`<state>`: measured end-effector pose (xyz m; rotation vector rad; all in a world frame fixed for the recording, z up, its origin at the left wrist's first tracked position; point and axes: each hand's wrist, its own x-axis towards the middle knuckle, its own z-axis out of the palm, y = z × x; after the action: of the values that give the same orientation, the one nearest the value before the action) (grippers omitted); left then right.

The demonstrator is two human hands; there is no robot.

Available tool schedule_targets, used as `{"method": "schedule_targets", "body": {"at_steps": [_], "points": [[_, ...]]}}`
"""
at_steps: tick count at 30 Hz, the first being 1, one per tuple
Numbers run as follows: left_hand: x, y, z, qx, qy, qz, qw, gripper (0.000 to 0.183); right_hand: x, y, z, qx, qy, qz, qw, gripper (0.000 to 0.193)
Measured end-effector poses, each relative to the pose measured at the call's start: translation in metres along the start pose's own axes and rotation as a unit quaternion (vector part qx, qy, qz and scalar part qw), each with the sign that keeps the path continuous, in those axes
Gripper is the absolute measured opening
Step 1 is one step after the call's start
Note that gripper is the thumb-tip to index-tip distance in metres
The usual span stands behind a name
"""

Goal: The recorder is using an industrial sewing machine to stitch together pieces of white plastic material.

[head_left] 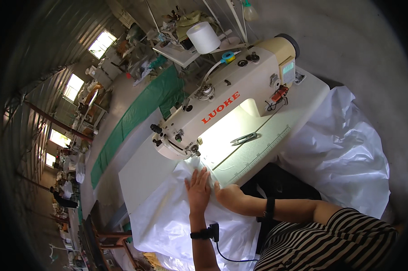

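A glossy white sheet (168, 212) lies under the head of a white sewing machine (240, 95) and drapes over the table's near edge. My left hand (198, 189) rests flat on it just in front of the needle area, its fingers stretched and slightly apart. Close beside it on the right, my right hand (229, 197) is curled at the sheet's edge, closed on the material; most of its fingers are hidden. The needle and presser foot are too small to make out. A lamp lights the machine bed.
Thread snips (244, 138) lie on the bed beneath the machine's arm. White sheeting (339, 153) is heaped at the right. A white thread cone (203, 38) stands behind the machine. Beyond it runs a green cover (136, 122). A wooden stool (116, 239) stands lower left; a person (64, 198) is far off.
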<state>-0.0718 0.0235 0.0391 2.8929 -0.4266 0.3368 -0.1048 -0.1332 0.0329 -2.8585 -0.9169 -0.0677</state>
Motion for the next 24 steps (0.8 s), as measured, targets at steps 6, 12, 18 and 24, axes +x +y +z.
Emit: {"method": "schedule_targets", "body": {"at_steps": [6, 12, 18, 24], "points": [[0.008, -0.004, 0.002, 0.004, -0.019, -0.016, 1.000, 0.037, 0.030, 0.044, -0.027, 0.150, -0.103, -0.060, 0.981, 0.032], [0.010, -0.005, 0.003, 0.015, -0.014, -0.012, 1.000, 0.033, 0.107, 0.118, -0.054, 0.190, 0.118, 0.001, 0.975, 0.035], [0.009, -0.003, 0.004, 0.008, -0.005, -0.013, 1.000, 0.032, 0.120, 0.128, -0.044, 0.201, 0.178, -0.022, 0.963, 0.038], [0.004, 0.001, -0.001, -0.003, -0.008, -0.004, 1.000, 0.029, 0.121, 0.129, -0.037, 0.202, 0.237, -0.027, 0.950, 0.036]]}}
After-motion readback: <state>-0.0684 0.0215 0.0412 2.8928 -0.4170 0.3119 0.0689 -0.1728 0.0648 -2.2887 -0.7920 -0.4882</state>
